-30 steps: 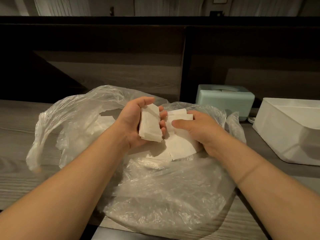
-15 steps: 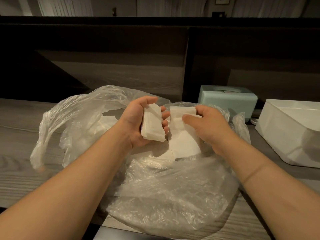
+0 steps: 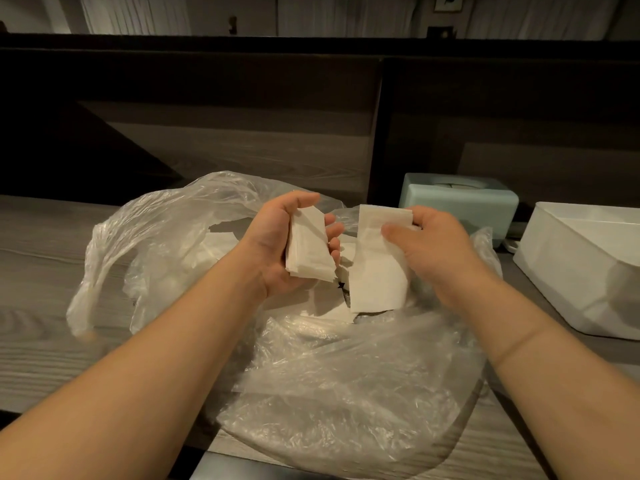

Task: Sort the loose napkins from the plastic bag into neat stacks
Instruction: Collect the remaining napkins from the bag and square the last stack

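Grey wood-grain worktop (image 3: pixel 38 271) carries everything, with dark panelling behind it. Nearest the camera, the crinkled front of the clear plastic bag (image 3: pixel 346 382) spreads over the worktop edge, and both forearms reach over it. Just past that, in the bag's open mouth, loose napkins (image 3: pixel 332 306) lie flat and overlapping, not yet sorted.

Above them the left hand (image 3: pixel 277 251) has its grip closed around a small stack of napkins (image 3: pixel 310 249), thumb on top and fingertips curled round the far edge; the stack looks fairly square, though its lower corners fan a little. Just beside it, the right hand (image 3: pixel 433 247) pinches the top of a single folded napkin (image 3: pixel 377 268) between thumb and fingers, and the sheet hangs down, its lower edge near the loose ones.

The step in hand looks like adding this sheet to the held stack. To do it well, I would turn the sheet to match the stack's long side, lay it flat on top, and let the left thumb lift only briefly so the pile does not slide. Tapping the stack's lower edge on the worktop would probably square the fanned corners.

Further back stand a pale green tissue box (image 3: pixel 457 199) and, right, a white plastic bin (image 3: pixel 568 271).
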A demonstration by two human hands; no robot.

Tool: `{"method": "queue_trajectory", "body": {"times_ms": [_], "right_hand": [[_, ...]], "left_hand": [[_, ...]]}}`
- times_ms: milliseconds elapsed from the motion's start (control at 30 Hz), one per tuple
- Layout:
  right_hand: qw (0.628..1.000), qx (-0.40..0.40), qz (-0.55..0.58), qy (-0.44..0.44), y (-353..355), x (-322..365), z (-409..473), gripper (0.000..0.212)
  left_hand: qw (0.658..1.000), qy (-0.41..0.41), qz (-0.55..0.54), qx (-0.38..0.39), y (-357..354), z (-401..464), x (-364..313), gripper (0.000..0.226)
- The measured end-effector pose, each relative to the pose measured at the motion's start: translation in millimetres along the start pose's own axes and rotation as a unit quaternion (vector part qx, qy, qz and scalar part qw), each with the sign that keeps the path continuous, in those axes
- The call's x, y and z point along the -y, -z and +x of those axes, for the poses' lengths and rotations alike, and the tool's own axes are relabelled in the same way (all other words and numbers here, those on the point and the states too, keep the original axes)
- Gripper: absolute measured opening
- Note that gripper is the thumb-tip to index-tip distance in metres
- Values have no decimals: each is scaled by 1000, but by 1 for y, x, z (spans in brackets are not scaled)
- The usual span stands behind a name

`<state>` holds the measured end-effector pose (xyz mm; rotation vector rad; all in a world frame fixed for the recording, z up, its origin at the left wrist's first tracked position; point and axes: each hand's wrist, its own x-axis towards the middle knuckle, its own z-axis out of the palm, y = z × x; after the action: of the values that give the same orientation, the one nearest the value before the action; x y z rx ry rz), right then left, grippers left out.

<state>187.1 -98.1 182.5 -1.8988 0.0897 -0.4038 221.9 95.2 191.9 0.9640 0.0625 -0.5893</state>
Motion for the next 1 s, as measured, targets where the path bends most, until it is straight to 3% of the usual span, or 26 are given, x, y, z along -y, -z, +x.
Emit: {"method": "queue_trajectory", "body": {"times_ms": [133, 267, 400, 533, 667, 767, 933, 1000], "right_hand": [[995, -49, 78, 35, 4, 6, 1, 11], [966, -59, 249, 23, 8, 14, -2, 16], [911, 29, 411, -30, 14, 21, -4, 16], [900, 168, 398, -57, 15, 24, -12, 29], [911, 224, 344, -48, 7, 24, -19, 28], [928, 222, 293, -59, 0, 24, -22, 37], [954, 175, 235, -66, -10, 20, -21, 42], [958, 172, 217, -74, -13, 18, -21, 33]], "left_hand": [[1000, -5, 1, 9, 1, 0, -1, 48], [1000, -16, 5, -1, 1, 1, -1, 45], [999, -31, 31, -4, 0, 1, -1, 42], [998, -33, 49, 0, -2, -3, 0, 33], [996, -29, 76, 44, -4, -7, 2, 60], [991, -43, 112, 52, -6, -9, 3, 50], [982, -64, 174, 39, -9, -10, 4, 59], [980, -57, 185, 46, -11, -11, 6, 67]]}}
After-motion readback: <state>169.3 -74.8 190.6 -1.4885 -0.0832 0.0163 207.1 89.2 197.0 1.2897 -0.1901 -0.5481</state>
